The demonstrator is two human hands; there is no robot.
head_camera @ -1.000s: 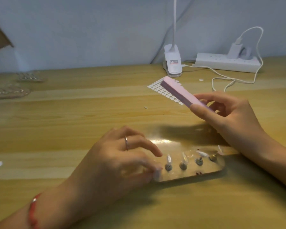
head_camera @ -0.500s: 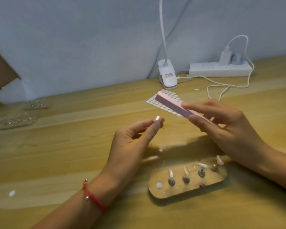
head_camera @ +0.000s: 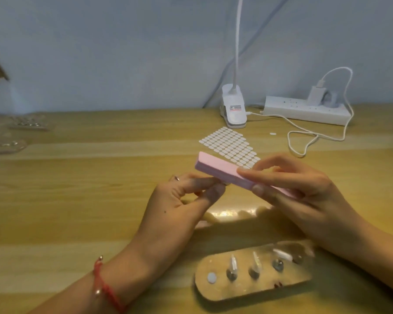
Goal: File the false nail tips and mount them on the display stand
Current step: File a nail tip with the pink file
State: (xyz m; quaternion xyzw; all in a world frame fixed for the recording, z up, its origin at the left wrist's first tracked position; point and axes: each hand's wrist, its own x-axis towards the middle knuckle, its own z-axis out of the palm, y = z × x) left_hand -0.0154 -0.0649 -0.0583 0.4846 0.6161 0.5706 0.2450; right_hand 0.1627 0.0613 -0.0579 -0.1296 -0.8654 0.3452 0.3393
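Observation:
My right hand (head_camera: 302,191) grips a pink buffer block (head_camera: 222,169), its free end pointing up and left. My left hand (head_camera: 182,205) pinches a small clear nail tip between thumb and forefinger right under the block; the tip itself is mostly hidden there. Near the front edge lies the clear display stand (head_camera: 288,282), with three nail tips (head_camera: 233,266) standing on its pegs and one white adhesive dot (head_camera: 212,278) on its left spot. My right forearm covers the stand's right end.
A sheet of white adhesive dots (head_camera: 227,143) lies behind the hands. A white clip lamp (head_camera: 233,109) and a power strip (head_camera: 304,112) with a charger and looping cable (head_camera: 304,141) sit at the back. Clear plastic trays (head_camera: 7,143) lie far left.
My left hand lifted a nail tip off the stand's left spot and brought it up under the block. My right hand lowered the block onto it. The camera tilted up.

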